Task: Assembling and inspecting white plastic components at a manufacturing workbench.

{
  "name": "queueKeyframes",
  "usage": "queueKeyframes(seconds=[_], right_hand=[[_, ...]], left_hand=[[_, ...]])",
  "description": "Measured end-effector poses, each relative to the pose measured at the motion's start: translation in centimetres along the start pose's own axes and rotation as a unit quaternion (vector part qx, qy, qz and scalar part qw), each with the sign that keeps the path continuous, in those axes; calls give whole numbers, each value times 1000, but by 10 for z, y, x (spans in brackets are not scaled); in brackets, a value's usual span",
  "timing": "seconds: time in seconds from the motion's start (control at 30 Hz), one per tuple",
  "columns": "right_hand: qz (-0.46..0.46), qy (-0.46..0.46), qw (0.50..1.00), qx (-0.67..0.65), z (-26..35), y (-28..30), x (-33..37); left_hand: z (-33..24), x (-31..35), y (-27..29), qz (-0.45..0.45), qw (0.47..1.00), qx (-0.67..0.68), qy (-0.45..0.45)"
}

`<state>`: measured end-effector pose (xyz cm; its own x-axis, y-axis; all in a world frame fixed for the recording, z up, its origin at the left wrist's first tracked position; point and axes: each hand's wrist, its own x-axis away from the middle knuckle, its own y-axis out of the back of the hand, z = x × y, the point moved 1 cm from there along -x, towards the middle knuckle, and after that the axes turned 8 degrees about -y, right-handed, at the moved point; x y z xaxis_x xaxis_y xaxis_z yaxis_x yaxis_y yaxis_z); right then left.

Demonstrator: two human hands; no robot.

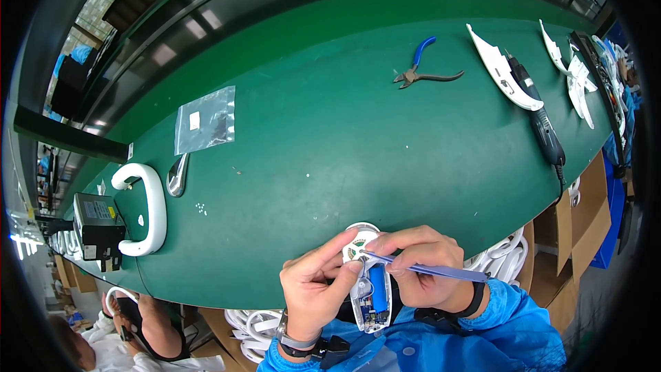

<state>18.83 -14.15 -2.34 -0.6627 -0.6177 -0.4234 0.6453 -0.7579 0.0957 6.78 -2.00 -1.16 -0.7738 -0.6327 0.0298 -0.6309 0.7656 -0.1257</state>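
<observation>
Near the table's front edge, my left hand point(313, 284) grips an opened white device housing point(355, 229), fingers and thumb at its round end. Inside the housing lie a blue cylindrical battery point(378, 286) and a circuit board point(375, 318). My right hand point(428, 262) is closed around purple-blue tweezers point(441, 271), whose tip points into the round end, close to my left thumb. Whether the tip touches anything there is too small to tell. My right fingertips rest against the housing's edge.
On the green table point(296, 158) lie cutting pliers point(413, 76), a white shell point(506, 72) over an electric screwdriver point(544, 131), a clear bag point(205, 124), a shiny metal piece point(177, 176), white crumbs point(201, 208), a white curved handle point(157, 213) and a black box point(96, 224). Another person point(113, 337) works lower left.
</observation>
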Motion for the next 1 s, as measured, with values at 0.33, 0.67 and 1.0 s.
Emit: queueKeyframes(seconds=[0.33,0.67,1.0], right_hand=[[0,-5,1000,-8,0,0,0],[3,-4,1000,-10,0,0,0],[2,-1,1000,-4,-1,0,1]], left_hand=[[0,0,0,-2,1000,-17,-4],[-2,0,2,27,999,-24,10],[-1,-1,1,0,1000,-17,-2]])
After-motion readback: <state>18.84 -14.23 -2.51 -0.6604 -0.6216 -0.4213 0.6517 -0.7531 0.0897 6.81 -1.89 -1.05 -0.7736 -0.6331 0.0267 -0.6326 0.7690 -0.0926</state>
